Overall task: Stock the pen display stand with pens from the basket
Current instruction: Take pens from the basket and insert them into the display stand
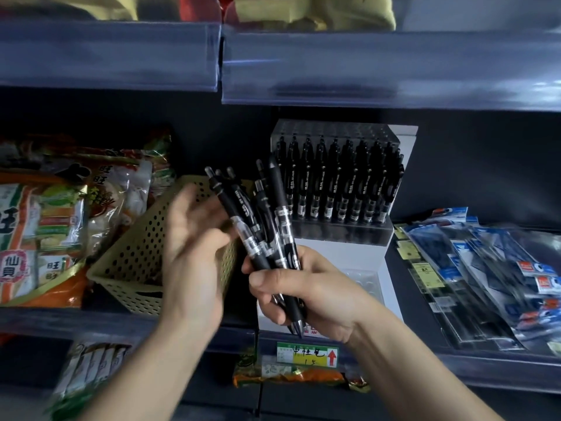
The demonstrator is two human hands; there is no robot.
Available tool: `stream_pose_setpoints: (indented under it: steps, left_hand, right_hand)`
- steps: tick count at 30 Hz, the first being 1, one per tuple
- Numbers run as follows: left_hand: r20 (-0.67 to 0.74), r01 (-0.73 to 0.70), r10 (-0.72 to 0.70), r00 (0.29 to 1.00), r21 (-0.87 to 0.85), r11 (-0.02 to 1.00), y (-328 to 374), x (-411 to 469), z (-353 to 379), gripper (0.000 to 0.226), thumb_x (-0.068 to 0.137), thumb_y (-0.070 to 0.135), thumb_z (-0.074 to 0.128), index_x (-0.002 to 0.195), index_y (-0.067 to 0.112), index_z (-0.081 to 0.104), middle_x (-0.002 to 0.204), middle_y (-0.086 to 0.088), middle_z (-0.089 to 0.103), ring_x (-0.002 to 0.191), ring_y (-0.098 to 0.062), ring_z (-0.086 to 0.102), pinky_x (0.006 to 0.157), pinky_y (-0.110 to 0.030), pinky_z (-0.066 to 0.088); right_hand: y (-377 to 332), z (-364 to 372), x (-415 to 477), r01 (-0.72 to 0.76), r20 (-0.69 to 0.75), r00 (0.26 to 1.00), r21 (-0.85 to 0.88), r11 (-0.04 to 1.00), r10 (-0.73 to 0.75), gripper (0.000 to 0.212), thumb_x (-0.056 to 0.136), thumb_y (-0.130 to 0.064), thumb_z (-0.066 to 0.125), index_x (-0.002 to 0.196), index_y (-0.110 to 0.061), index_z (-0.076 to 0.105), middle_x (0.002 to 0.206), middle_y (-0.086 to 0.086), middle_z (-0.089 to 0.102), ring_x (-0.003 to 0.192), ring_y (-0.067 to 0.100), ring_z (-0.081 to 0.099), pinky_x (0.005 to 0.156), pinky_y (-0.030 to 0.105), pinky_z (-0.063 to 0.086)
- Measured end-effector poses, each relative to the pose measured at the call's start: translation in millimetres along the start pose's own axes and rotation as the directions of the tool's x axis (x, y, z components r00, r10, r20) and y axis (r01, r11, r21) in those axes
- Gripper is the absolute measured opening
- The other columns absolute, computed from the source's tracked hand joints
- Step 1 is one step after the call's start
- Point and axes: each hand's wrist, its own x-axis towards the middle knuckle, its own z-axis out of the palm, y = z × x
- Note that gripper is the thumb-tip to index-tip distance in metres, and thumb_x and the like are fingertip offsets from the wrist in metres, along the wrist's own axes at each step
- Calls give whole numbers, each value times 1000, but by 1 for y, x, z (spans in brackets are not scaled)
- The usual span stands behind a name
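My right hand [306,287] grips a bunch of several black click pens [267,220], which fan upward and to the left. My left hand [194,238] is blurred, with relaxed fingers reaching the bunch's left side; whether it touches a pen I cannot tell. Behind the left hand a beige perforated basket [133,262] stands tilted on the shelf. The clear pen display stand [340,180] sits on a white box just behind the bunch, with rows of black pens upright in it.
Snack bags [60,220] crowd the shelf left of the basket. Blue packaged stationery [485,275] lies to the right of the stand. A shelf with a price rail [364,68] hangs overhead. A green and yellow price tag [306,354] marks the shelf edge below my right hand.
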Motion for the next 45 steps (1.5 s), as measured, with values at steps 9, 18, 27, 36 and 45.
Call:
stream_pose_setpoints:
  steps: [9,18,27,36,45]
  left_hand:
    - [402,464,-454,795,79,882,-12,-8,5,41,58,36,81,93,18,70,101,-13,72,103,-63,52,36,-29,48]
    - [332,219,-241,912,102,970,-33,-9,11,12,73,22,69,65,14,69,67,-4,68,83,-28,70,79,-40,53]
    - [411,203,-270,871,198,959,-35,-15,12,12,66,10,79,68,17,69,69,-6,69,56,-24,64,57,-30,52]
    - [460,466,-379,803,-90,880,-28,-9,3,14,62,18,76,76,16,75,82,-16,72,57,-21,62,51,-29,49]
    - [349,588,-479,805,-366,722,-26,-4,8,32,57,21,84,87,11,77,102,-12,71,82,-21,70,65,-32,58]
  right_hand:
    - [9,-2,-5,-124,37,991,-117,985,129,14,84,-7,63,73,-14,65,64,6,62,52,15,55,52,26,42]
    - [-18,-32,-19,-364,-135,916,-673,644,377,39,60,-59,68,80,-26,64,77,-8,64,77,11,62,76,36,57]
    - [-38,-23,-19,123,-352,860,-559,820,-370,17,76,-26,70,78,-11,62,59,-6,56,48,1,49,48,10,37]
    - [-49,-28,-25,534,-653,413,-392,749,-635,24,83,-7,59,66,-19,47,45,-5,52,37,11,45,40,15,34]
    - [-24,-14,-16,383,-148,654,-781,493,-742,11,73,-8,65,71,-7,54,61,2,57,53,15,52,47,24,43]
